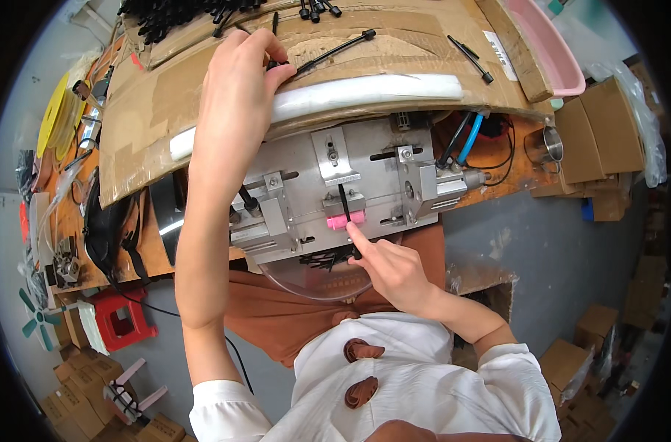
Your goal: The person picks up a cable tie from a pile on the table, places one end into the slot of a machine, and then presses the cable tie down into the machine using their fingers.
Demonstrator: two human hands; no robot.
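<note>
My left hand (236, 85) is stretched over the cardboard. Its thumb and fingers are closed at the end of a thin black rod with a thicker tip (335, 51), partly hidden by the fingers. Below, my right hand (396, 271) is at the metal fixture (369, 151). Its index finger lies along another black rod (343, 199), while the other fingers curl around near the rod's lower end. That rod passes over a pink piece (346, 220) in the middle of the fixture, below an upright metal bracket (333, 155).
Many black rods (173, 18) are heaped at the far left of the cardboard sheet (144, 103). A white foam strip (372, 93) edges it. More rods lie in a clear tray (306, 283) below the fixture. A pink bin (545, 44) and metal cup (545, 145) stand right.
</note>
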